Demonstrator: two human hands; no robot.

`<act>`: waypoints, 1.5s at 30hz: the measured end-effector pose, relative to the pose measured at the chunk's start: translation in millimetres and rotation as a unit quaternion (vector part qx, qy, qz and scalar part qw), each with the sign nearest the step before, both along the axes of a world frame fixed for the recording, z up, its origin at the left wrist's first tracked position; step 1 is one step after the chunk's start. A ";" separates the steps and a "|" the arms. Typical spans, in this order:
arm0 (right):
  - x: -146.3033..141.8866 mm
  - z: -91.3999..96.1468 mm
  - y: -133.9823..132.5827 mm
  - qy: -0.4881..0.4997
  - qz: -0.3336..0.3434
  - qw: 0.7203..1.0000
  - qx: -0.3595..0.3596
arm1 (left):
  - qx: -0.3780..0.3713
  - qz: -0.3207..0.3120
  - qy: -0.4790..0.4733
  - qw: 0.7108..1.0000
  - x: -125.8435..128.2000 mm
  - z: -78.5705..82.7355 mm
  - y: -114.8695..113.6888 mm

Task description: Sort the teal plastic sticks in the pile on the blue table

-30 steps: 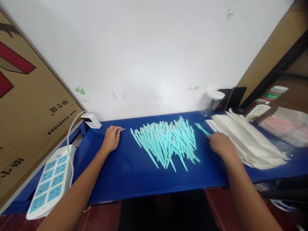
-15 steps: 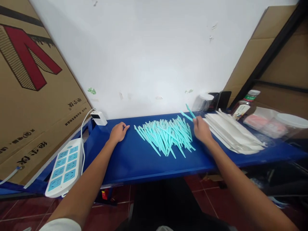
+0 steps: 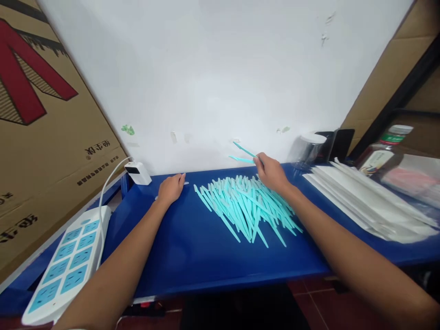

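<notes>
Two turquoise eyebrow razors (image 3: 244,149) stick out leftward from my right hand (image 3: 271,172), which is closed around their ends above the table. Below it lies a loose pile of several such razors (image 3: 245,206), slim turquoise handles with pale, clear-looking heads towards the wall. My left hand (image 3: 171,189) rests on the blue table left of the pile, its fingers closed. A small pale tip (image 3: 186,183) pokes out by its thumb, and another pale bit shows at the wrist side; what it grips is mostly hidden.
White paper sheets or bags (image 3: 371,201) lie stacked on the right. Behind them stand a lidded clear jar (image 3: 309,153) and a dark bottle (image 3: 381,149). A power strip (image 3: 65,266), a small white device (image 3: 138,173) and a large carton (image 3: 58,151) are on the left.
My right hand has moved left over the pile with the two razors. Pale bits now show at my left hand, whose fingers have drawn together. The view has shifted closer.
</notes>
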State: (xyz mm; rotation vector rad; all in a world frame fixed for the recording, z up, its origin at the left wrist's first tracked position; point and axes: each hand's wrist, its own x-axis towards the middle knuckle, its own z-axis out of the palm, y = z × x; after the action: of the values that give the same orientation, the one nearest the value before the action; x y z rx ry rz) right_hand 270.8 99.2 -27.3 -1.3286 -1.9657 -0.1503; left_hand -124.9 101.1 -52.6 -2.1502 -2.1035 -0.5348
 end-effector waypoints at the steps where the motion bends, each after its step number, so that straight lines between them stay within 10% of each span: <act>1: 1.0 0.2 -2.1 0.001 -0.004 1.000 0.008 | 0.011 0.000 -0.005 1.000 2.5 0.5 -1.0; 6: -1.5 8.7 -9.9 0.027 -0.004 1.000 0.012 | 0.077 -0.021 -0.095 0.992 29.9 5.9 -14.3; 15: -19.9 14.1 -26.7 0.041 0.062 0.997 0.018 | 0.025 -0.088 -0.432 0.897 62.9 7.4 -34.3; 22: -12.7 16.4 -21.9 0.067 0.047 0.996 0.023 | -0.214 -0.102 -0.774 0.587 50.9 16.3 -32.4; 26: -12.1 15.4 -21.1 0.085 0.052 0.995 0.019 | -0.246 -0.118 -0.822 0.500 43.2 20.1 -30.7; 36: -17.2 15.7 -25.3 0.084 0.062 0.995 0.004 | -0.286 -0.154 -0.805 0.496 49.3 26.6 -37.9; 45: -32.4 12.7 -34.6 0.074 0.109 0.990 -0.042 | -0.196 -0.146 -0.681 0.691 59.3 15.3 -41.5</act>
State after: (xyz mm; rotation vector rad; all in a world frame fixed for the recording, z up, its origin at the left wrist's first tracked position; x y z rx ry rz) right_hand 238.4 64.6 -14.6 -1.1327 -1.9917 0.1350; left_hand -65.6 59.6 -37.3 -2.6390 -2.4208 -2.6131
